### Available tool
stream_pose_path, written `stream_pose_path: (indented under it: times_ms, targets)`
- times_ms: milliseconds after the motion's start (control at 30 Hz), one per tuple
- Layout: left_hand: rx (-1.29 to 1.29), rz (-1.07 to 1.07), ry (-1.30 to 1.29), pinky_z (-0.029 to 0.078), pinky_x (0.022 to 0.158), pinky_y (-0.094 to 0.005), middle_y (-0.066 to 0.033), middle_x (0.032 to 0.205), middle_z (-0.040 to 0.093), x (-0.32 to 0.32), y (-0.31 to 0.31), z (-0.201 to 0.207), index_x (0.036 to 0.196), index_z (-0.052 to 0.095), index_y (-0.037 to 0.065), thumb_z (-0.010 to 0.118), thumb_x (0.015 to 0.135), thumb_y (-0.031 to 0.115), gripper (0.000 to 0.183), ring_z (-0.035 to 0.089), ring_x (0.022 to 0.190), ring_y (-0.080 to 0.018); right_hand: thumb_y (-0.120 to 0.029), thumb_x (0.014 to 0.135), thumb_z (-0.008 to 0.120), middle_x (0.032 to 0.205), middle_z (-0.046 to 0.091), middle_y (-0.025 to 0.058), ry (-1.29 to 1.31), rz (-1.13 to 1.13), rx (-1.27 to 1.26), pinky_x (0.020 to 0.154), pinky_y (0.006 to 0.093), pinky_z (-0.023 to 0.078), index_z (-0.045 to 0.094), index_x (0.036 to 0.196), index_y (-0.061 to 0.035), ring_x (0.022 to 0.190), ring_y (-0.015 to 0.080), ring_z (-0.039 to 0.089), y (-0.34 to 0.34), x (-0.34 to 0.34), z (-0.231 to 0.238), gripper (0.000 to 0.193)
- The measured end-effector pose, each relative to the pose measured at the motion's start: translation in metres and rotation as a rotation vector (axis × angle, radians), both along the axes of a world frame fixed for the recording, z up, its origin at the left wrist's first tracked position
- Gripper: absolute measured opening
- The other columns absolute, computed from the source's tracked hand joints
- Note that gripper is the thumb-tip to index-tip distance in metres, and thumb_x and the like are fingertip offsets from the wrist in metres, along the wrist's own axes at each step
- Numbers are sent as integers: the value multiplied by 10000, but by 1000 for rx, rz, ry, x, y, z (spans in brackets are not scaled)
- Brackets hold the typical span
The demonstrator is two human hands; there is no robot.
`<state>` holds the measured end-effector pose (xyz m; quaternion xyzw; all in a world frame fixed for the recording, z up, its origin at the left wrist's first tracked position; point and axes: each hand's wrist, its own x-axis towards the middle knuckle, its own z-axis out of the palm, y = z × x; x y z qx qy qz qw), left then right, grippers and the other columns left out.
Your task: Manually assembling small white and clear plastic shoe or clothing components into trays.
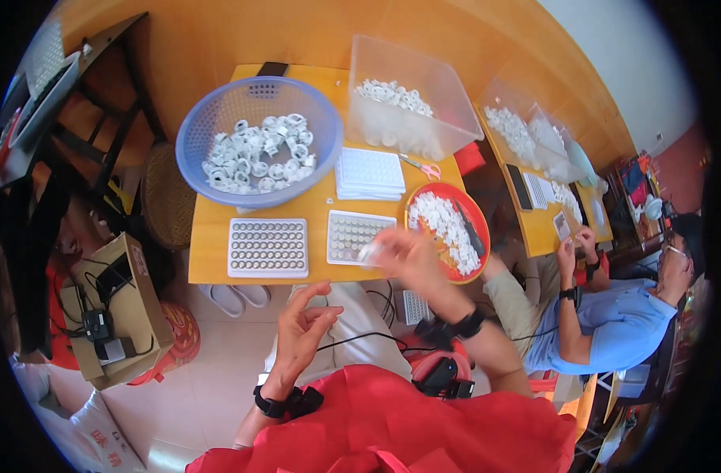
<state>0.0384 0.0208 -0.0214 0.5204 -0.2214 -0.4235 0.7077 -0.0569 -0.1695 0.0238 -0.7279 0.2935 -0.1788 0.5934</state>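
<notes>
A yellow surface (218, 260) carries the work, and I go through it from the biggest thing down. A blue basket (207, 126) of white plastic rings stands at the back left, a clear bin (447, 102) of the same rings beside it, and a red bowl (475, 217) of rings sits at the front right edge. Nearer me lie two white trays: the filled tray (267, 247) to the left, the part-filled tray (353, 234) just right of it. My right hand (404, 256), blurred, hovers at that second tray's near right corner, its grip pinched on what seems a small white ring (370, 252); the tray lies just left and ahead of it. My left hand (301, 327) hangs below the surface edge, fingers loosely curled, empty, farther from both trays.
</notes>
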Motion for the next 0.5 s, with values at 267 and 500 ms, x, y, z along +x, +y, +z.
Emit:
stream_pose_path:
  times_ms: [267, 500]
  targets:
    - [-26, -120, 37, 479, 768, -261, -65, 1053, 559, 15, 16, -26, 1043, 593, 4, 562, 839, -1, 207, 619, 875, -166, -50, 802, 589, 745, 619, 35, -282, -313, -314, 523, 222, 474, 580, 1046, -12, 642, 100, 586, -134, 84, 81, 246]
    - [24, -103, 46, 469, 751, -248, -69, 995, 585, 20, 18, -32, 1032, 609, 2, 566, 835, 40, 204, 593, 860, -142, -48, 734, 604, 777, 653, 109, -25, 260, -846, 616, 320, 487, 660, 876, -37, 726, 209, 634, -75, 167, 44, 153]
